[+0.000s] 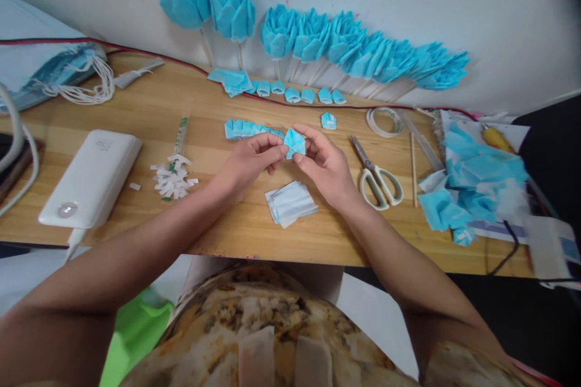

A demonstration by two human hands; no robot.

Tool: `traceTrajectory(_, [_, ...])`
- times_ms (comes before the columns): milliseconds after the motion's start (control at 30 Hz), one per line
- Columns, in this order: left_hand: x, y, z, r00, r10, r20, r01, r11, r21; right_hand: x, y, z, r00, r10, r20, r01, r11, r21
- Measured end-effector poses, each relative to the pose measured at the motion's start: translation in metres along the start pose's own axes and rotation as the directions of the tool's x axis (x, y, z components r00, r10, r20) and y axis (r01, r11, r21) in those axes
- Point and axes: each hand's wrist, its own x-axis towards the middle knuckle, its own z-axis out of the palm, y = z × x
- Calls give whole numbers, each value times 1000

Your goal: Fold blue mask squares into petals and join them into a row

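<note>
Between my two hands is a small folded blue petal (296, 143) of thin, cloth-like material. My left hand (254, 160) pinches its left edge between thumb and fingers. On the other side, the thumb and fingers of my right hand (324, 163) close on its right edge. Just behind my left fingers lies a row of folded blue petals (247, 129), partly hidden by that hand. A stack of pale blue-white cut pieces (292, 203) rests on the table below my hands. One more folded petal (328, 120) lies beyond my right hand.
Blue flowers on sticks (313, 36) lean along the wall. Scissors (374, 172), a tape roll (384, 122), a wooden stick (413, 169) and blue scraps (483, 163) lie right. Left are a white power bank (93, 175) and white paper strips (172, 178). A red-black cable (181, 66) crosses behind.
</note>
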Motion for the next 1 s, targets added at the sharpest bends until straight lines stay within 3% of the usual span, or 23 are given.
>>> traceTrajectory(467, [1, -3, 1, 991, 132, -37, -118, 956, 270, 1, -3, 0, 999, 8, -32, -8, 1000, -9])
traceTrajectory(800, [1, -3, 1, 991, 130, 22, -131, 968, 214, 0, 0, 2, 999, -41, -22, 40, 999, -29])
traceTrajectory(1000, [2, -6, -3, 997, 65, 41, -71, 982, 177, -2, -8, 2, 999, -19, 33, 22, 995, -102])
